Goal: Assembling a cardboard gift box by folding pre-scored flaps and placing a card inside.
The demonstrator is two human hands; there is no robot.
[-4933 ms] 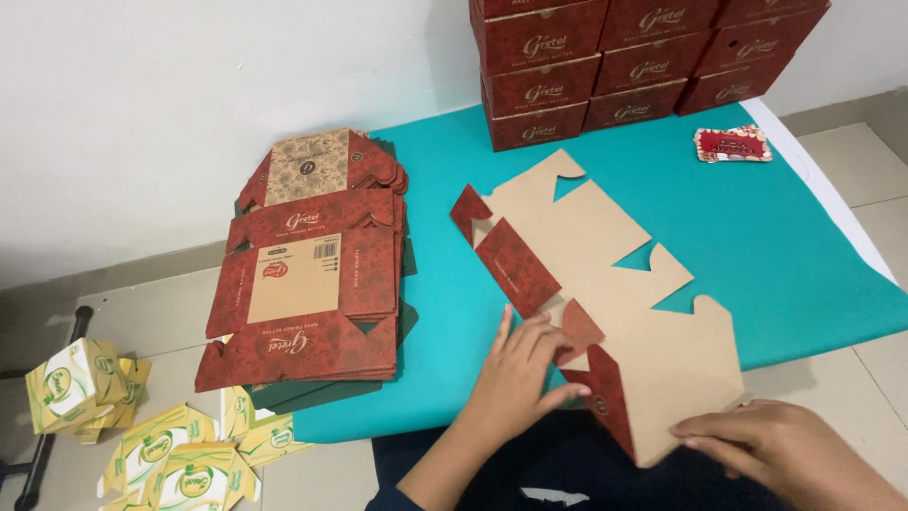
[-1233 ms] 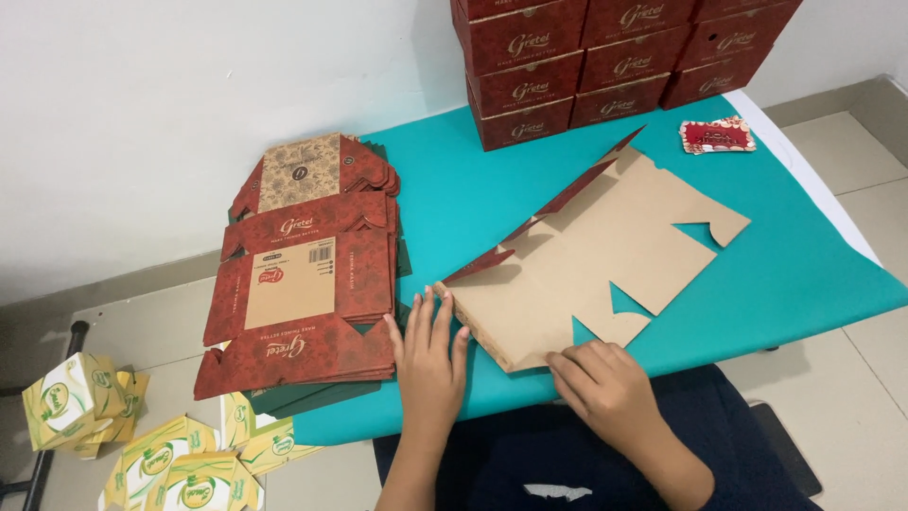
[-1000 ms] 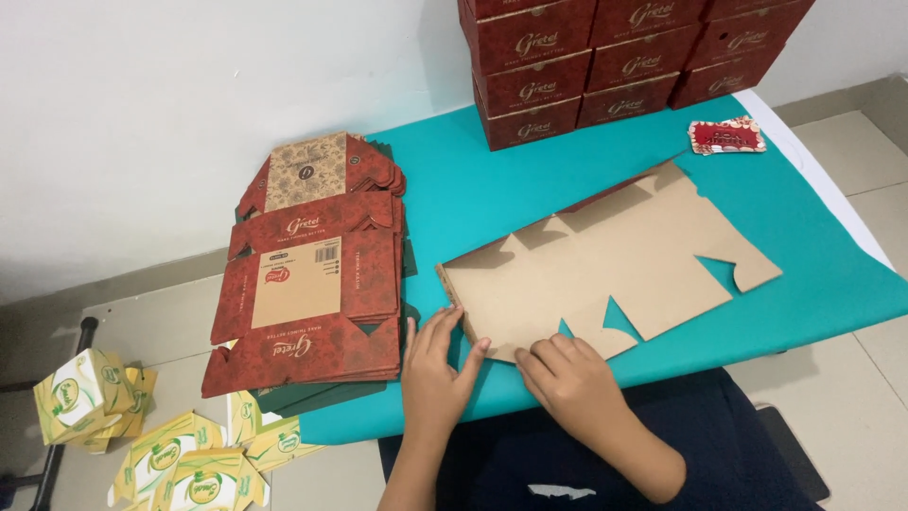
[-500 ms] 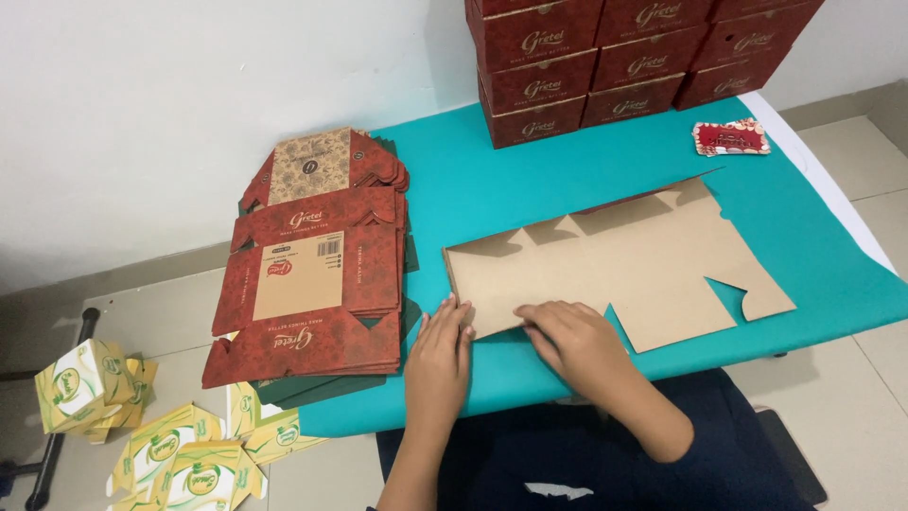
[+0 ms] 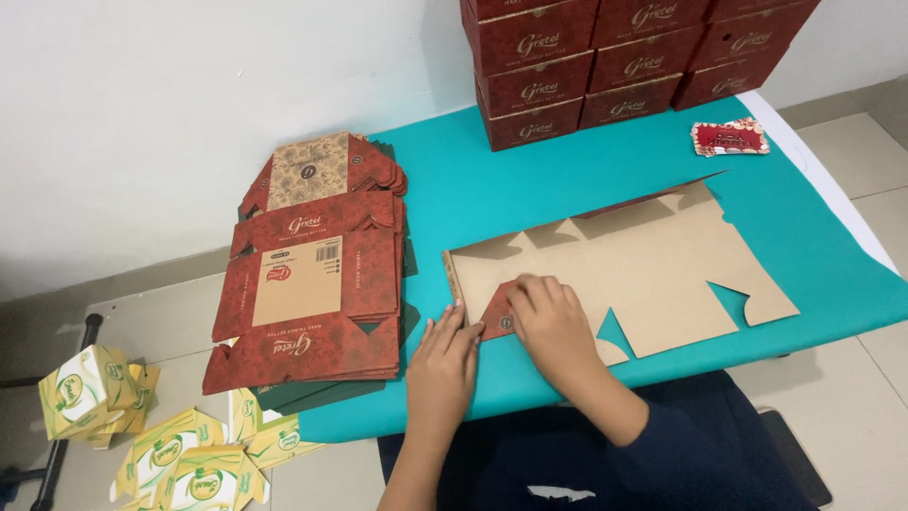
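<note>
Teal tabletop (image 5: 605, 161) against a white wall: from the left, several yellow-green cartons (image 5: 142, 435) lie on the floor, then one stack of flat red box blanks (image 5: 312, 284) rests on the cloth. One brown cardboard blank (image 5: 643, 265) lies printed side down in the middle, with a single red corner flap (image 5: 499, 312) folded over and the other flaps unfolded; the left hand (image 5: 445, 364), grip released, lies flat at its corner, and the right hand (image 5: 553, 326) presses that flap, grasping nothing. Behind stand at least nine finished red boxes (image 5: 586, 66), beside one small red card (image 5: 728, 137).

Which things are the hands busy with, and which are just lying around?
In use: flat brown cardboard box sheet, its folded-over red corner flap, left hand, right hand.

Lying about: pile of flat red boxes, stacked red boxes, yellow-green cartons, small red card.
</note>
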